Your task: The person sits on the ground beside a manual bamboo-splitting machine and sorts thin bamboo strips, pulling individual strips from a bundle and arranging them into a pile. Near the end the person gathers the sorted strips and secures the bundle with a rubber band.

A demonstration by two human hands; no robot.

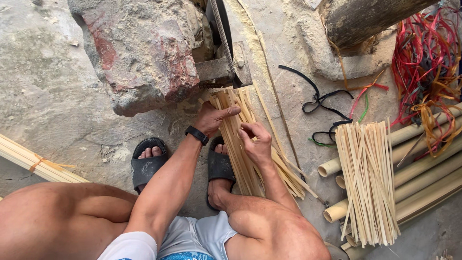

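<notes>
Head view, looking straight down. Left hand (pixel 211 118), a black wristband (pixel 197 135) at the wrist, lying on the upper end of a loose pile of thin bamboo strips (pixel 240 144), thumb stretched across the top of the strips, fingers wrapped under and closed on them. Right hand (pixel 257 142) just beside, lower on the same pile, fingers (pixel 250 129) curled together and pinching a few strips. Pile slanting across the stone ground, from the metal cutter (pixel 226 67) down past the right foot in a black sandal (pixel 220 166); left foot in another black sandal (pixel 147 163) just to the left. Large reddish-grey rock (pixel 139 53) above, touching the cutter's frame. Second bundle of bamboo strips (pixel 368 183) well apart at right, lying across whole bamboo poles (pixel 423 178). Black straps (pixel 320 103) on the ground between the two piles. Tangle of red and orange plastic bands (pixel 426 62) in the upper right corner. Tied bundle of bamboo slats (pixel 38 163) at the left edge.
</notes>
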